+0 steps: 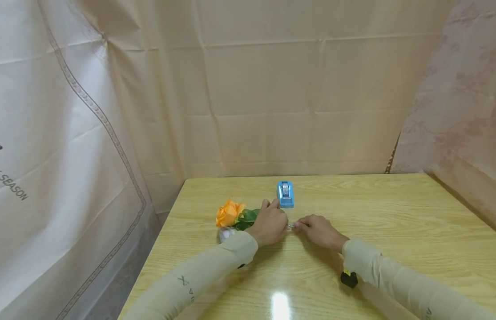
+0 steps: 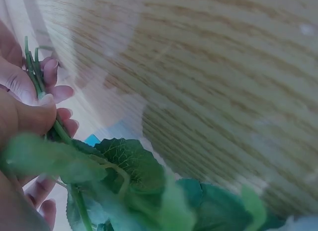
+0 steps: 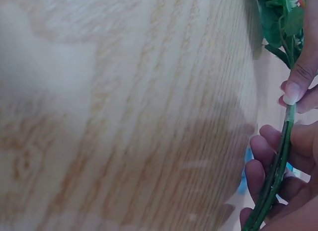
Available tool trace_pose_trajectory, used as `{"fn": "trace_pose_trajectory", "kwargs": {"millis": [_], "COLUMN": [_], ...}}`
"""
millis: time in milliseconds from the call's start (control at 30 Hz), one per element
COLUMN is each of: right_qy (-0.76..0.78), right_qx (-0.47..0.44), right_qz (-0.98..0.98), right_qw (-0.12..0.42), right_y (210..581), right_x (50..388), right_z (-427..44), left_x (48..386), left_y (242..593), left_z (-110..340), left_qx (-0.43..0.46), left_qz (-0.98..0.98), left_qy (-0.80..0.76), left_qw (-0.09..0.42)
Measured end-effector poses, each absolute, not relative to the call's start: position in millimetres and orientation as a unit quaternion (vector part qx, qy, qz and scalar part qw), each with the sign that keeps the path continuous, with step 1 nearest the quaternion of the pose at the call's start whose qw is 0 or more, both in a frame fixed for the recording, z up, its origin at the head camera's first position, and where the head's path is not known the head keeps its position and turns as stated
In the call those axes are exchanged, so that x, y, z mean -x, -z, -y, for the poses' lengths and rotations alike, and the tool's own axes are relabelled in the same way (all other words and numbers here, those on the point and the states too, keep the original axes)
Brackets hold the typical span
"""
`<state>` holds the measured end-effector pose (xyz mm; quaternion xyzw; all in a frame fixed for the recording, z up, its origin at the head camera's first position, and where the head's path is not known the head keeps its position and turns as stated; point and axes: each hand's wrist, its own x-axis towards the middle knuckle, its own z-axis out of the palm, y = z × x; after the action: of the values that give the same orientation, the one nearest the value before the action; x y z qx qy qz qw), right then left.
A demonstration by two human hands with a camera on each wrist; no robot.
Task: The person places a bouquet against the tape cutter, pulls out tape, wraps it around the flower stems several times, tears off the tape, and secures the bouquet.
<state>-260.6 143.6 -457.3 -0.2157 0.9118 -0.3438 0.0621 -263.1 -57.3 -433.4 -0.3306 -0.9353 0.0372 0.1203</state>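
An orange artificial rose [image 1: 229, 213] and a whitish bloom [image 1: 226, 234] lie to the left, with green leaves [image 2: 131, 164] beneath the blooms. My left hand [image 1: 269, 224] grips the bunched green stems [image 3: 278, 166] just past the leaves, thumb pressed on them. Farther down the stems, my right hand [image 1: 320, 231] holds the lower part between thumb and fingers. A paler, shiny patch, perhaps clear tape, shows on the stems by the left thumb in the right wrist view. Beyond the left hand stands a blue tape dispenser [image 1: 285, 195] with a roll in it.
Both hands work over a wood-grain table [image 1: 392, 209]. A beige cloth [image 1: 264, 98] hangs behind its far edge, and a printed pale cloth [image 1: 71, 155] hangs on the left. A dark wrist device [image 1: 349, 279] sits under the right sleeve.
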Motion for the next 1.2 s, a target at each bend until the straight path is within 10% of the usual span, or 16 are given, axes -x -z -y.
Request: {"fn": "trace_pose_trajectory", "kwargs": {"millis": [233, 733, 1200], "right_qy": [0.329, 0.356, 0.352], "right_qx": [0.255, 0.238, 0.23], "right_qz": [-0.909, -0.904, -0.906], "right_qw": [0.035, 0.006, 0.044], "right_y": [455, 455, 452], "right_x": [261, 260, 262], "right_z": [-144, -143, -139], "left_x": [265, 284, 271], "left_y": [437, 428, 427], "left_z": [56, 57, 55], "left_qx": [0.332, 0.31, 0.317], "left_qz": [0.935, 0.949, 0.946], "left_qy": [-0.042, 0.041, -0.019], "left_qw": [0.121, -0.042, 0.063]}}
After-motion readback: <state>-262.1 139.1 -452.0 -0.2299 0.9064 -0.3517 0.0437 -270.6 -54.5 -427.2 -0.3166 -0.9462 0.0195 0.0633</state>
